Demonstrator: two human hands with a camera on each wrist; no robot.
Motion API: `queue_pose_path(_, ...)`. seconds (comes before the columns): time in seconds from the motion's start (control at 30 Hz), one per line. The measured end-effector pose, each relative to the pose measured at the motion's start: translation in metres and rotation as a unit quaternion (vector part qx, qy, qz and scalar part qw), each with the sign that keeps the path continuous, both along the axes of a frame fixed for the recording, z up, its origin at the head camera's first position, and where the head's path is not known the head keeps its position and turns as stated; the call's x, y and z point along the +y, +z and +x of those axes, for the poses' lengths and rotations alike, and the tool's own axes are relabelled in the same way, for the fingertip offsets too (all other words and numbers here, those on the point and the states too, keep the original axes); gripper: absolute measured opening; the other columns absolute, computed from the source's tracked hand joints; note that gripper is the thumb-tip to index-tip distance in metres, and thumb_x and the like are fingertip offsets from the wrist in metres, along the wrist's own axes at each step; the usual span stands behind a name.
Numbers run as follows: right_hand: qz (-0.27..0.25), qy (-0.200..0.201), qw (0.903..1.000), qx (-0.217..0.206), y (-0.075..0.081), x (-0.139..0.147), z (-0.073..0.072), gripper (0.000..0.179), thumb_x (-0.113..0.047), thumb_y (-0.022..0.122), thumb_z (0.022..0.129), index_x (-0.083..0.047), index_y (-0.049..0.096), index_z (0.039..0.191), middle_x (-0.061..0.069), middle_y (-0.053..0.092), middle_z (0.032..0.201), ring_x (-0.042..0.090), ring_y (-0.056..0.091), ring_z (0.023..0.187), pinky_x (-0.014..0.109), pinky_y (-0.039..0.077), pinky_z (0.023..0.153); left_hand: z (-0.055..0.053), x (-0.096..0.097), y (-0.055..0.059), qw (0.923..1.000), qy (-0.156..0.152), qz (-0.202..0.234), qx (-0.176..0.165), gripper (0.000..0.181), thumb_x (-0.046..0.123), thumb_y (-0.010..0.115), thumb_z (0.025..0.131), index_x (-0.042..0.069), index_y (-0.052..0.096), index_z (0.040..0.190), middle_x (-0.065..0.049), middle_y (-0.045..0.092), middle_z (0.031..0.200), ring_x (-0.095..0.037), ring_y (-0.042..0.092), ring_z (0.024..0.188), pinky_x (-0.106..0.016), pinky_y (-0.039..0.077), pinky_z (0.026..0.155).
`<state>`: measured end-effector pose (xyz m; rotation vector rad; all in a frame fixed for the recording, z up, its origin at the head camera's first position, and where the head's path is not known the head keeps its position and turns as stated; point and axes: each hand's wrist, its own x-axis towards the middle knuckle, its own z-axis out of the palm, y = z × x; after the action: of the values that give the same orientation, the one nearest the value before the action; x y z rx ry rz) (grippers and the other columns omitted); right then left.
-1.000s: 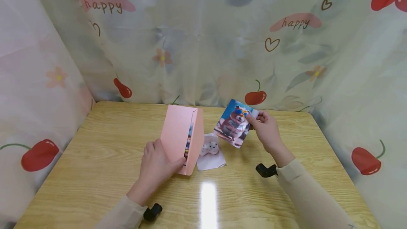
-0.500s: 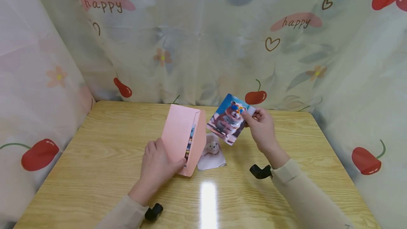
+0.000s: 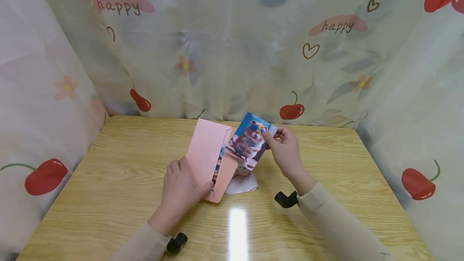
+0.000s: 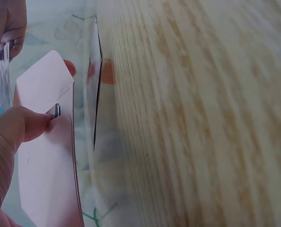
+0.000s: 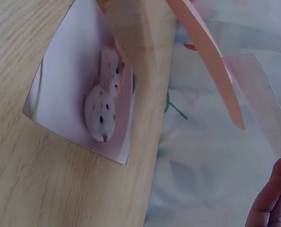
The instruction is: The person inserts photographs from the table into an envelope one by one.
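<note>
My left hand (image 3: 183, 184) holds a pink envelope (image 3: 204, 144) above the table, its thumb near the opening. The envelope's flap (image 3: 226, 176) stands open, and colourful card edges (image 3: 218, 166) show inside. Between thumb and fingers, my right hand (image 3: 286, 152) pinches a photo card (image 3: 248, 140) of a hamster in sunglasses. That card overlaps the flap in the head view, tilted, beside the opening. A pale strip behind its corner hints at another sheet; I cannot tell how many. In the right wrist view, a photo of two white hamsters (image 5: 65, 90) lies on the table.
The wooden table (image 3: 119, 172) carries a bright light reflection (image 3: 238, 233) at the front. Cherry-patterned cloth (image 3: 224, 51) hangs around its back and sides. Black wrist mounts (image 3: 286, 199) stick out at both sleeves.
My right hand has moved left with the hamster card, which now overlaps the envelope flap and covers part of the photo on the table. The envelope has shifted slightly right.
</note>
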<state>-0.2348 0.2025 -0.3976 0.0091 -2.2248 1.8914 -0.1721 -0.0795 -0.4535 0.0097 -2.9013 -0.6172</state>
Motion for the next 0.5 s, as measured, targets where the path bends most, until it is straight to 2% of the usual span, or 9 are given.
queue_pose_path(0.3, 0.009, -0.005, 0.9999, 0.005, -0.006, -0.009, 0.001, 0.036, -0.028, 0.070, 0.089, -0.001, 0.054, 0.107, 0.016, 0.059, 0.097, 0.025, 0.063, 0.076, 0.036, 0.055, 0.069, 0.000, 0.001, -0.001, 1.0000, -0.003, 0.004, 0.004, 0.111, 0.068, 0.075, 0.061, -0.010, 0.037, 0.131, -0.027, 0.042, 0.117, -0.037, 0.041, 0.104, -0.050, 0.040, 0.089)
queue_pose_path(0.5, 0.018, 0.009, 0.9998, 0.004, -0.010, -0.015, 0.002, 0.035, -0.029, 0.070, 0.089, -0.003, 0.055, 0.106, 0.015, 0.060, 0.096, 0.024, 0.062, 0.075, 0.034, 0.054, 0.065, 0.001, 0.001, -0.001, 1.0000, -0.005, 0.005, 0.006, 0.110, 0.068, 0.074, 0.062, -0.011, 0.037, 0.130, -0.027, 0.042, 0.117, -0.038, 0.042, 0.104, -0.050, 0.040, 0.089)
